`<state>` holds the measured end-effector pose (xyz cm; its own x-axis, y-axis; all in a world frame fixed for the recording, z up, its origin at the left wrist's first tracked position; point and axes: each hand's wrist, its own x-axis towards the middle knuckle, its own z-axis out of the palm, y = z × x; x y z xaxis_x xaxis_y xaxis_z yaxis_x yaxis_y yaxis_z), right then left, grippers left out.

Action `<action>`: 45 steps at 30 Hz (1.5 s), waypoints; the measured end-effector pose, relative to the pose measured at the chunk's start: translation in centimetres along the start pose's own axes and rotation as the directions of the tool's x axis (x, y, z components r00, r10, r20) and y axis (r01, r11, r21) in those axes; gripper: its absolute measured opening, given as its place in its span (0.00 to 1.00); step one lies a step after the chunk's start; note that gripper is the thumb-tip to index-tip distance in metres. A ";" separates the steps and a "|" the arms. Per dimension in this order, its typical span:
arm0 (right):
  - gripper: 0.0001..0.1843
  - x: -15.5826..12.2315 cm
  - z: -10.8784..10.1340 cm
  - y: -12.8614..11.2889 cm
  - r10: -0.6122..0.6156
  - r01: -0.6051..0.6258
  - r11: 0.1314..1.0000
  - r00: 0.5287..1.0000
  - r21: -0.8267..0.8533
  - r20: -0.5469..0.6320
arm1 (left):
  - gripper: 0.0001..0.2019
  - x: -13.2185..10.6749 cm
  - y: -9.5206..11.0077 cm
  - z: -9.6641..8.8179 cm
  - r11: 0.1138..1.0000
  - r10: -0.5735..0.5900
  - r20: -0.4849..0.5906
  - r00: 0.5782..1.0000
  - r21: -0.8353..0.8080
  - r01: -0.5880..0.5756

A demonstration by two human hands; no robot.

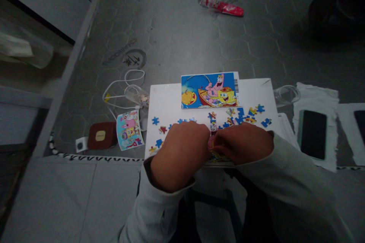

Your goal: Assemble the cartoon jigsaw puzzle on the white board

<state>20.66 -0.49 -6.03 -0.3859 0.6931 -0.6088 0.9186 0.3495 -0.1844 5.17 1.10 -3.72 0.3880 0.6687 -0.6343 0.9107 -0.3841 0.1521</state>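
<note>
White tabletop (256, 93), grey tiled floor (185, 45), puzzle pieces (240, 112), left hand (182, 148), right hand (248, 142) — fingers (228, 152) part-hidden, cannot tell spread or hold

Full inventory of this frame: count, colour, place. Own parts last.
Table: 1, white, centre
Pieces: many, blue and multicoloured, on table
Picture: 1, mostly blue, far edge of table
Card: 1, multicoloured, left of table
Box: 1, brown, left of card
Tag: 1, white, left of box
Cord: count unclear, white, beyond card
Packet: 1, red and clear, floor, top
Coil: 1, whitish, right of table
Cloths: 2, white, right side
Phone: 1, dark, on left cloth
Device: 1, dark, right edge, cut off
Dark bulk: 1, black, upper right, unclear what
Stool: 1, dark bluish, below table
Floor: 1, grey, around table
Sleeves: 2, pale grey, bottom
Left hand: 1, bare, over pieces
Right hand: 1, bare, at pieces
</note>
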 end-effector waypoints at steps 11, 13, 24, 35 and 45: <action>0.12 -0.2 -0.6 0.2 -0.036 0.036 0.999 0.999 0.005 -0.008 | 0.15 -0.8 -1.6 -1.1 0.998 -0.064 -0.027 0.998 -0.008 0.063; 0.12 -0.4 -0.6 0.9 0.005 -0.005 1.000 1.000 0.020 -0.013 | 0.12 -1.1 -2.3 -1.5 0.992 -0.126 -0.025 0.992 -0.026 0.125; 0.11 -0.5 -0.7 4.2 0.181 -0.181 0.980 0.983 0.081 0.008 | 0.12 -1.4 -3.2 -1.4 0.976 -0.218 -0.071 0.973 -0.040 0.215; 0.14 -0.5 -0.1 3.1 0.124 -0.122 0.991 0.992 0.061 -0.025 | 0.13 -1.5 -2.9 -1.6 0.973 -0.229 -0.051 0.972 -0.031 0.227; 0.13 -0.5 -0.6 2.9 0.136 -0.137 0.989 0.990 0.049 0.024 | 0.12 -1.5 -3.0 -1.5 0.974 -0.225 -0.083 0.971 -0.048 0.222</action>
<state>23.45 0.58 -5.77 -0.2550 0.7190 -0.6465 0.9660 0.2195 -0.1368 2.05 2.21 -2.03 0.1831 0.7887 -0.5868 0.9799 -0.1948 0.0440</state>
